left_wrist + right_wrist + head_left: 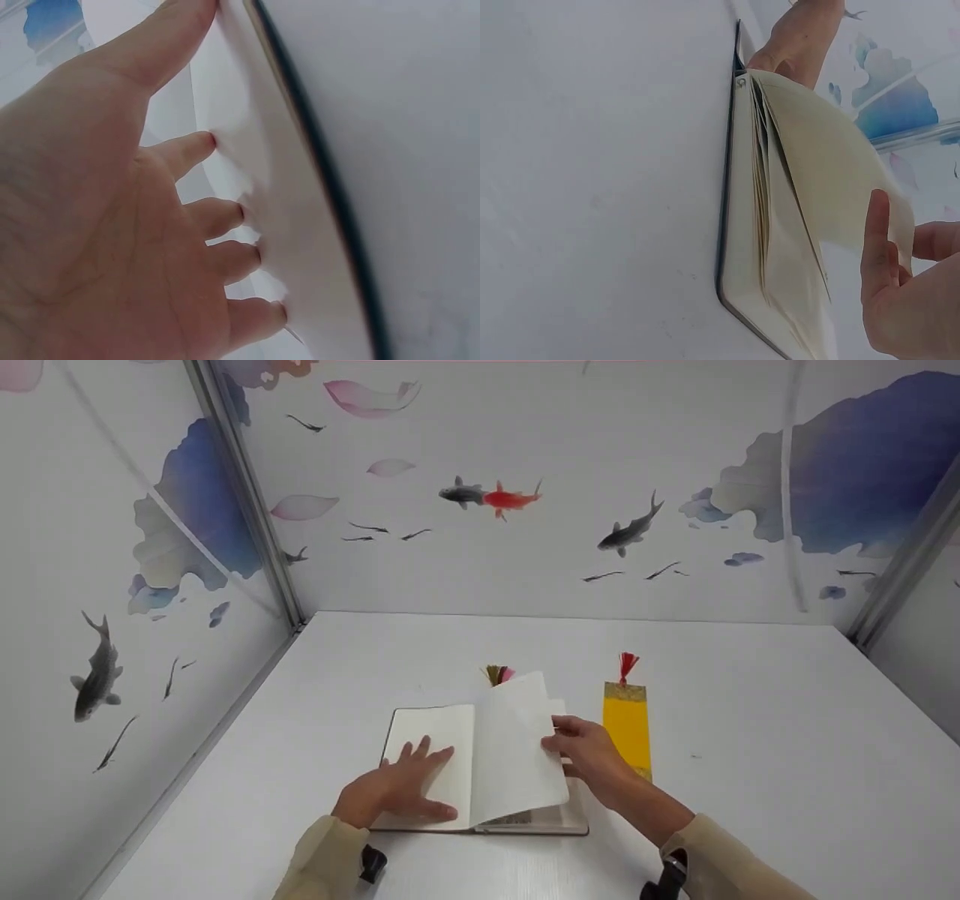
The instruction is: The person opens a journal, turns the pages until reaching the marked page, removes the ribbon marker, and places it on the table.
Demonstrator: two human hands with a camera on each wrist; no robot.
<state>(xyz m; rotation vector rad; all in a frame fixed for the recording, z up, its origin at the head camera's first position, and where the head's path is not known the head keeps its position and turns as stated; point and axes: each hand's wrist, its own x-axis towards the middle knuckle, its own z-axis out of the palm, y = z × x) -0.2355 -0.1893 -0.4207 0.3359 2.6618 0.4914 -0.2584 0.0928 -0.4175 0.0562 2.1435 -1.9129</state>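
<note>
Notebook opened on the tabletop, lower centre of the head frame. Its left page is pressed by the left hand, fingers spread wide. Lifted page is pinched at its outer edge by the right hand's fingers; turn judged part done, page not laid down. Tassel partly hidden behind it. Yellow bookmark, right of centre, unheld, outside the notebook.

A dark-covered notebook lies open on the white table, one blank page lifted aslant.
</note>
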